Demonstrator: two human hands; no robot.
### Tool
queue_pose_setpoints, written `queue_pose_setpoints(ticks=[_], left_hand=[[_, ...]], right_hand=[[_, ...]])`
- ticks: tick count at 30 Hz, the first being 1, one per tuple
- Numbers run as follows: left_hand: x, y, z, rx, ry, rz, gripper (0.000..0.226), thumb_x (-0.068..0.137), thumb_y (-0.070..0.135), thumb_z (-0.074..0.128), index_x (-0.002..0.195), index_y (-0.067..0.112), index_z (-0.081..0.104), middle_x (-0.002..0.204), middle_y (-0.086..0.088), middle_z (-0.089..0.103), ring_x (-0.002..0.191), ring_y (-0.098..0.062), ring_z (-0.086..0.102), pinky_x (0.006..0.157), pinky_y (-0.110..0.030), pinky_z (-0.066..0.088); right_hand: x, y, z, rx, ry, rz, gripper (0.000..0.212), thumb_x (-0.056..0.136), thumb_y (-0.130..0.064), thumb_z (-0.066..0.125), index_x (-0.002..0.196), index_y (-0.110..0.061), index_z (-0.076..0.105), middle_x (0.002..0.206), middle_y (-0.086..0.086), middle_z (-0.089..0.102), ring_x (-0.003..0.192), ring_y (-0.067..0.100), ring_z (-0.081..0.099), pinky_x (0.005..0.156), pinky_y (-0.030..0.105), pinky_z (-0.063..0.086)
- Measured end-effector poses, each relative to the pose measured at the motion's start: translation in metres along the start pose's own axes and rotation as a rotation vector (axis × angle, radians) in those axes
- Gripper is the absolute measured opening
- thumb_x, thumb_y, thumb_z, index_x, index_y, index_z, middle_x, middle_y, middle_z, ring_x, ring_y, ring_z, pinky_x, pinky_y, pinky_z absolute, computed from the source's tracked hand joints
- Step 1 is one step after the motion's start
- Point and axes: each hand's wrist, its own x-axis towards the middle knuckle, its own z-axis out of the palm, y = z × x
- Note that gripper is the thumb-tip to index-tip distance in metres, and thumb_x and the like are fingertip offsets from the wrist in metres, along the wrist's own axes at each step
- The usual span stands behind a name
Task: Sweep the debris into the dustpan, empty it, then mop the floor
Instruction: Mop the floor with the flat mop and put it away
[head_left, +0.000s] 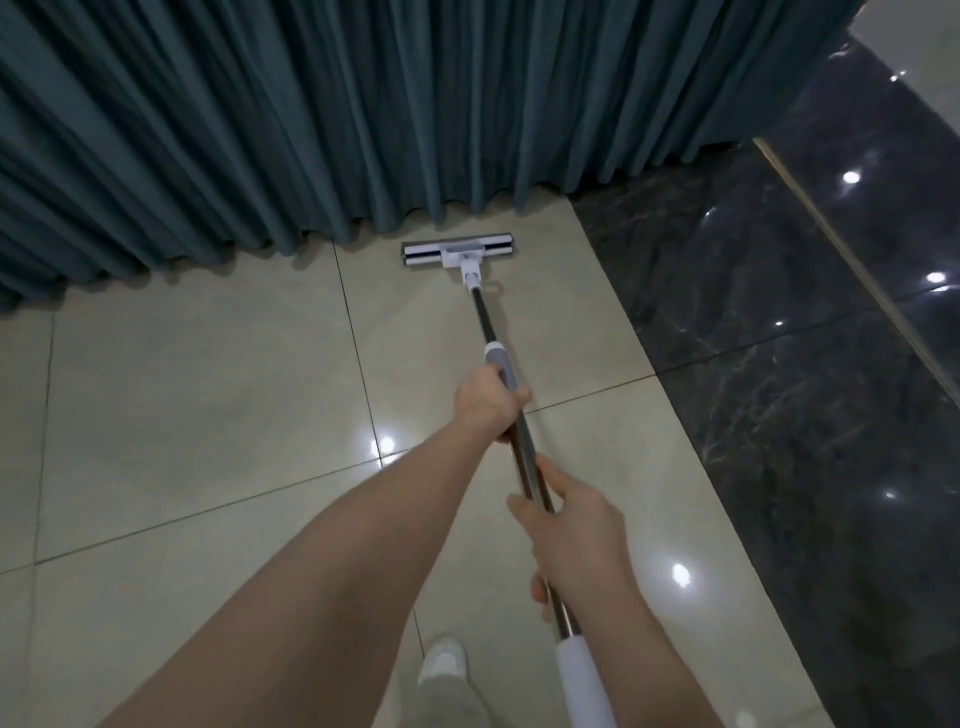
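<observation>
Both hands grip the mop handle (511, 415), fingers closed round it: left hand (488, 402) nearer the mop head (457, 252), right hand (574, 535) behind. Its long axis runs straight ahead; the head lies flat on the floor (208, 405) by the curtain (311, 114).

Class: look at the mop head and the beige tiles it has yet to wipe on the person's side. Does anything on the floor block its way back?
Nothing visible does. The mop head sits by the curtain hem; the beige tiles toward the person show only grout lines and light reflections. The person's shoe is the only thing near.
</observation>
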Motion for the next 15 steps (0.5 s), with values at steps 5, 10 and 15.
queue_pose_setpoints(ticks=[5, 10, 15], left_hand=[[0.053, 0.03, -0.011, -0.118, -0.045, -0.001, 0.046, 0.085, 0.028, 0.068, 0.124, 0.009, 0.053, 0.104, -0.015, 0.06, 0.087, -0.032, 0.063, 0.066, -0.043, 0.059], [0.049, 0.026, -0.007, -0.132, -0.058, -0.006, 0.046, 0.088, 0.024, 0.063, 0.129, 0.01, 0.05, 0.11, -0.018, 0.061, 0.09, -0.034, 0.064, 0.058, -0.037, 0.057], [0.006, 0.017, 0.007, -0.124, -0.1, -0.023, 0.053, 0.087, 0.023, 0.064, 0.135, 0.014, 0.045, 0.113, -0.017, 0.059, 0.092, -0.034, 0.064, 0.06, -0.038, 0.057]], right_hand=[[0.059, -0.041, -0.003, 0.01, 0.032, 0.037, 0.036, 0.092, -0.024, 0.057, 0.124, -0.04, 0.057, 0.078, 0.009, 0.057, 0.038, 0.026, 0.056, 0.044, 0.04, 0.057], [0.056, -0.036, -0.002, -0.007, 0.02, 0.053, 0.036, 0.092, -0.024, 0.055, 0.125, -0.04, 0.056, 0.076, 0.008, 0.056, 0.038, 0.026, 0.054, 0.047, 0.043, 0.057], [0.015, -0.011, -0.009, -0.002, 0.029, 0.092, 0.04, 0.094, -0.027, 0.054, 0.129, -0.045, 0.051, 0.082, 0.006, 0.061, 0.038, 0.023, 0.055, 0.045, 0.039, 0.057]])
